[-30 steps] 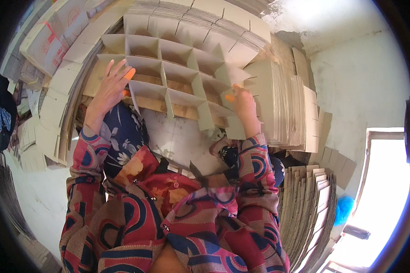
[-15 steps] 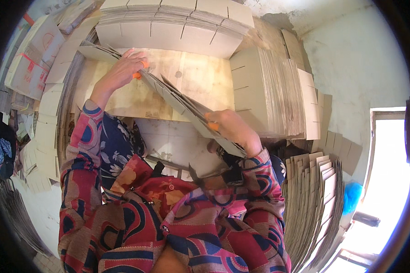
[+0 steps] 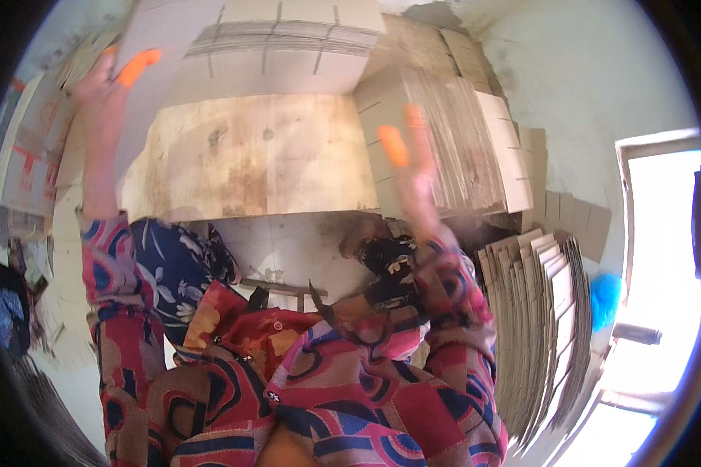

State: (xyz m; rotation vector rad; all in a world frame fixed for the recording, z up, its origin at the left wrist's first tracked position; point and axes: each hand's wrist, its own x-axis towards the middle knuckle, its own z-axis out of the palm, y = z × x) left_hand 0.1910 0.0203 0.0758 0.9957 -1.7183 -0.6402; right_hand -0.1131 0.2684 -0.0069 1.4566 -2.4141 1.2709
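The flattened cardboard divider (image 3: 288, 47) lay on top of the stack at the far edge of the wooden board (image 3: 257, 159) — I judged the step to be the set-down, with the piece just placed. My left hand (image 3: 105, 93) was raised at the divider's left edge, fingers spread; whether it touched the card, I could not tell. My right hand (image 3: 413, 167) hovered above the board's right side, fingers extended, grasping nothing — both motion-blurred. The next move called for an empty-handed reach to fresh material. Cardboard strip bundles (image 3: 545, 327) stood to the right, near a pale wall (image 3: 592, 70) and a bright doorway (image 3: 662, 257).
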